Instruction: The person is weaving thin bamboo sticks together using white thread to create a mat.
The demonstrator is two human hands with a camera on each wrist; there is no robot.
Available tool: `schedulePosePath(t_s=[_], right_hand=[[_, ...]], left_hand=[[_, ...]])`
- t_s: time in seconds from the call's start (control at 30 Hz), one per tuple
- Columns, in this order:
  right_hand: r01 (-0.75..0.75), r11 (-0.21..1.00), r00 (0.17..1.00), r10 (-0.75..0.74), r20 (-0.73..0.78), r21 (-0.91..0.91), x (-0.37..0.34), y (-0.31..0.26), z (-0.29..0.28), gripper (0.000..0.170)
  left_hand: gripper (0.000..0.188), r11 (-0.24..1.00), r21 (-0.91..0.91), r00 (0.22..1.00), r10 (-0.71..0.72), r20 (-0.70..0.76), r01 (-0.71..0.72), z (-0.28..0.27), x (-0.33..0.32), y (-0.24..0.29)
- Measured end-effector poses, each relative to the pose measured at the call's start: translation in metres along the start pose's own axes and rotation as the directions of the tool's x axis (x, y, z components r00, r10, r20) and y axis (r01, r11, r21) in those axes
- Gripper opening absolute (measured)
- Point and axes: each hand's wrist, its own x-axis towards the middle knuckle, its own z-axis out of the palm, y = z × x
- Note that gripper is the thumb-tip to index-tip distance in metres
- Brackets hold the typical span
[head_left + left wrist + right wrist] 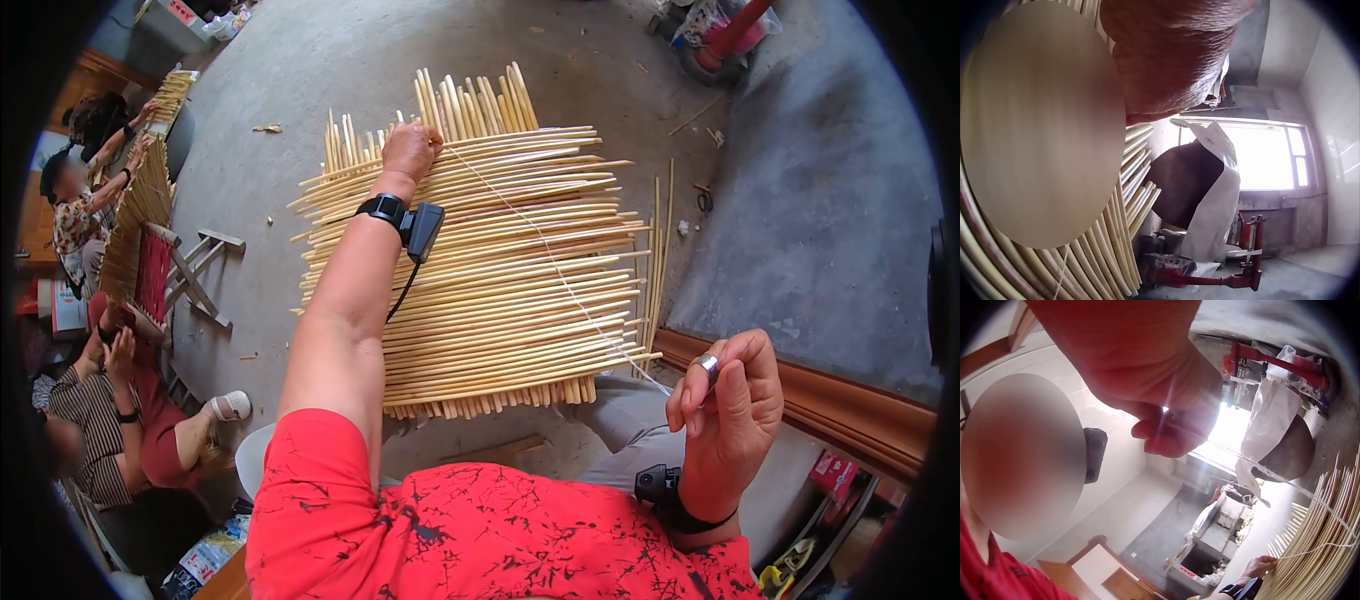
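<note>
A mat of pale sticks [500,250] lies across the person's lap, with upright stick ends [475,105] standing out at its far edge. The left hand [410,150] is at that far edge, its fingers curled at the sticks; in the left wrist view the hand [1172,62] hides what they touch. A white string [545,240] runs taut from there over the mat to the right hand [730,400], raised near the mat's right front corner. The right hand, with a metal ring on one finger, pinches the string; the right wrist view shows the string [1272,475] leaving this hand [1172,425].
Loose long sticks [660,240] lie on the floor right of the mat. At the left sit other people [95,430], near a wooden trestle [200,275] with another stick mat [140,220]. A wooden ledge [850,425] is at the right, a red stand [725,45] at the back right.
</note>
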Motion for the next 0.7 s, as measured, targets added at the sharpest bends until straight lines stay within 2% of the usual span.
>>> schedulePosePath(t_s=[0.3, 0.4, 0.47, 0.53, 0.7], right_hand=[[-0.003, 1.0, 1.0, 0.003, 0.001, -0.004, 0.001, -0.001, 0.0, 0.015], [-0.012, 1.0, 0.999, 0.011, -0.04, -0.026, 0.0, -0.001, 0.002, 0.015], [0.004, 1.0, 1.0, -0.004, -0.015, -0.013, 0.001, 0.001, 0.0, 0.014], [0.023, 1.0, 1.0, -0.023, 0.009, 0.004, 0.002, 0.004, 0.0, 0.014], [0.048, 0.999, 0.999, -0.048, -0.012, 0.01, 0.004, 0.004, 0.003, 0.009]], left_hand=[[0.01, 1.0, -0.018, 0.995, 0.019, 0.093, -0.018, 0.002, 0.008, -0.007], [0.01, 0.999, -0.003, 0.994, 0.043, 0.104, -0.043, 0.003, 0.011, -0.009], [0.01, 0.997, -0.017, 0.989, 0.083, 0.124, -0.082, 0.006, 0.011, -0.014], [0.009, 0.983, -0.084, 0.987, 0.16, -0.013, -0.161, 0.007, 0.007, -0.015], [0.009, 0.97, -0.084, 0.972, 0.225, -0.068, -0.23, 0.0, 0.01, -0.014]])
